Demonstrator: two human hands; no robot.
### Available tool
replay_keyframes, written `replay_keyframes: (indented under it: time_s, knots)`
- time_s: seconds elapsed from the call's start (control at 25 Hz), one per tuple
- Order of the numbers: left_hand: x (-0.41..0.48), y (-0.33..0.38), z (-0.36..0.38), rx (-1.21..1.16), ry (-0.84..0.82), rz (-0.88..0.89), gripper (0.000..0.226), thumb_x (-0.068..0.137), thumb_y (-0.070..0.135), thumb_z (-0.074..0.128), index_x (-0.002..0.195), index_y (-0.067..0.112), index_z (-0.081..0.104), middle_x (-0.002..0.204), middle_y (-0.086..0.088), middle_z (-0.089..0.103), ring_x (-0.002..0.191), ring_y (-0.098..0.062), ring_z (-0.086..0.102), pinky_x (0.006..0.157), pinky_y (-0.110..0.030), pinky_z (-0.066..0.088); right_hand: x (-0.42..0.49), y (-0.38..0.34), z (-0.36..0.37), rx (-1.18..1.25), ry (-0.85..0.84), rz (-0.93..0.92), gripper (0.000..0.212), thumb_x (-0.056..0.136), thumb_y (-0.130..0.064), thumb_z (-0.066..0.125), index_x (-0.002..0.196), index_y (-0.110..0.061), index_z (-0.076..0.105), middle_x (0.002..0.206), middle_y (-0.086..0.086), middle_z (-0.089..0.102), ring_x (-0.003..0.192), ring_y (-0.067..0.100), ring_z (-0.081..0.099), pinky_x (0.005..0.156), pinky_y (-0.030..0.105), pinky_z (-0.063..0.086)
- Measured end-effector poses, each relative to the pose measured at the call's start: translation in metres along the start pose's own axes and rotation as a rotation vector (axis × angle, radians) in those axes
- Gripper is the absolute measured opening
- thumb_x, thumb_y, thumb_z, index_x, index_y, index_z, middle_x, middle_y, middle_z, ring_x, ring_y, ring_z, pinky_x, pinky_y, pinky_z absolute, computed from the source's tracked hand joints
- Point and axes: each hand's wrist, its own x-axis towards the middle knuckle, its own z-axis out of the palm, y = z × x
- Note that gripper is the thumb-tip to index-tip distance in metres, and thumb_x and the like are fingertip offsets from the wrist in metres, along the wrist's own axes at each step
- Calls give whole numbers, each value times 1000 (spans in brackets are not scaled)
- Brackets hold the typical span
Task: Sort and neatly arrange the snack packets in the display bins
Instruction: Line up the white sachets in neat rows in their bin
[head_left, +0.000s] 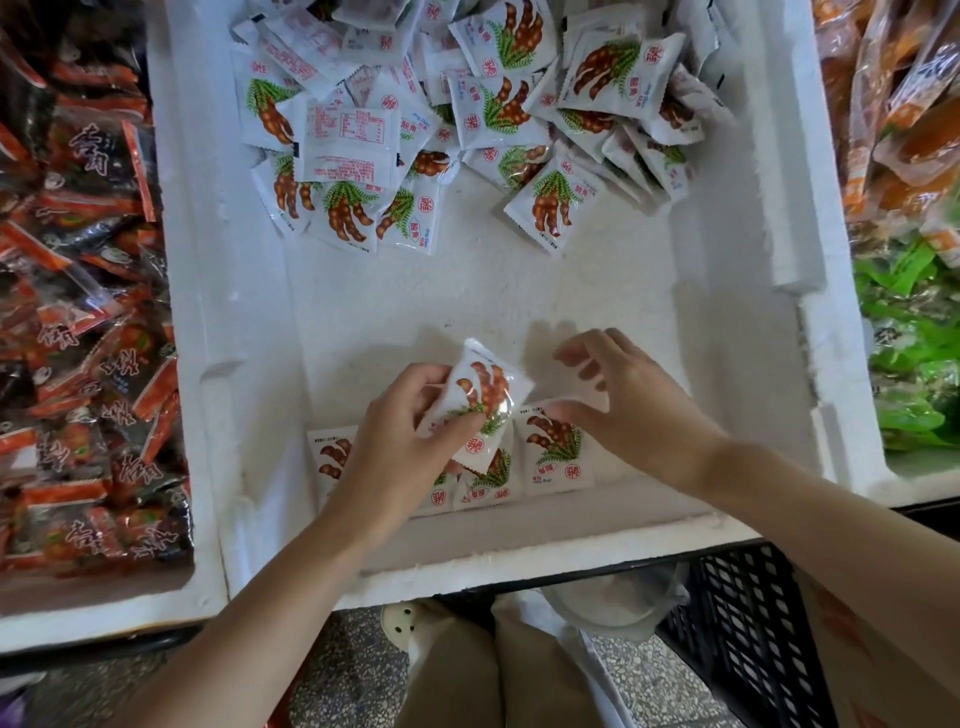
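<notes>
Glossy plastic snack packets (467, 119) lie in a matt, grainy white foam bin (493, 291), beside a black plastic crate (737, 623)

Speckled grey terrazzo floor (353, 670) below, black lattice plastic crate (737, 623) at lower right

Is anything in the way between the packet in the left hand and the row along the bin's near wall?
No object does. The left hand holds the packet right above the row; only the open right hand hovers by the row's right end.
</notes>
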Motion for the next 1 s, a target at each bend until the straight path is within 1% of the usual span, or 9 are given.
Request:
replay_keyframes:
  time_s: [0.12, 0.24, 0.32, 0.4, 0.52, 0.6, 0.76, 0.92, 1.0]
  knots:
    - [2, 5, 8, 21, -119, 67, 23, 84, 9, 68, 99, 24, 60, 94, 9, 69, 78, -4, 69, 52, -16, 50, -3, -19, -7, 522, -101, 56, 13, 83, -27, 65, 95, -28, 59, 91, -11, 66, 83, 5, 65, 74, 20, 54]
    - [7, 9, 22, 48, -142, 126, 21, 85, 12, 66, 104, 20, 59, 100, 9, 69, 86, -2, 68, 63, -19, 54, -2, -14, -21, 568, -112, 96, 9, 82, -15, 67, 85, -22, 63, 77, -11, 71, 74, 4, 68, 62, 19, 52]
    - [13, 8, 31, 249, -119, 228, 26, 88, 16, 63, 114, 19, 57, 107, 14, 63, 92, 3, 62, 77, -16, 53, 3, -1, -40, 444, 5, 102, 8, 84, -16, 65, 82, -22, 61, 75, -12, 70, 74, 2, 65, 62, 14, 49]
    - [21, 4, 38, 510, -145, 347, 37, 91, 21, 59, 127, 21, 53, 116, 15, 55, 102, 5, 53, 95, -15, 43, 5, 14, -58, 138, 87, 83, 7, 88, -21, 61, 83, -24, 57, 80, -13, 66, 75, 5, 60, 61, 7, 42]
    - [31, -7, 46, 873, -272, 468, 49, 95, 29, 53, 142, 23, 38, 135, 10, 41, 126, -5, 34, 106, -19, 22, 4, 30, -59, -137, -97, 60, 8, 91, -26, 57, 89, -30, 51, 84, -5, 63, 75, 11, 59, 60, 11, 42]
    - [34, -15, 51, 1011, -299, 518, 54, 96, 29, 52, 146, 22, 31, 138, 7, 37, 128, -9, 28, 107, -22, 19, 3, 37, -46, -184, -256, 73, 13, 91, -26, 57, 84, -33, 49, 88, -4, 66, 78, 12, 63, 65, 23, 51]
    - [36, -20, 53, 1012, -279, 558, 57, 94, 22, 57, 145, 20, 33, 133, 4, 39, 123, -11, 32, 106, -25, 24, 7, 46, -33, -131, -324, 103, 11, 89, -24, 59, 86, -32, 52, 94, -9, 65, 86, 11, 64, 75, 30, 55]
    - [36, -25, 54, 943, -282, 537, 57, 92, 18, 59, 144, 20, 36, 133, 3, 39, 121, -12, 41, 107, -27, 35, 2, 43, -27, -240, -167, 22, 10, 87, -27, 61, 96, -25, 57, 97, -12, 54, 86, 10, 58, 75, 29, 53]
    - [36, -27, 54, 932, -285, 545, 57, 93, 17, 59, 144, 21, 36, 132, 3, 39, 120, -12, 43, 105, -29, 40, -2, 41, -26, -287, -175, -26, 14, 88, -29, 60, 101, -25, 56, 100, -12, 53, 87, 10, 57, 76, 29, 52]
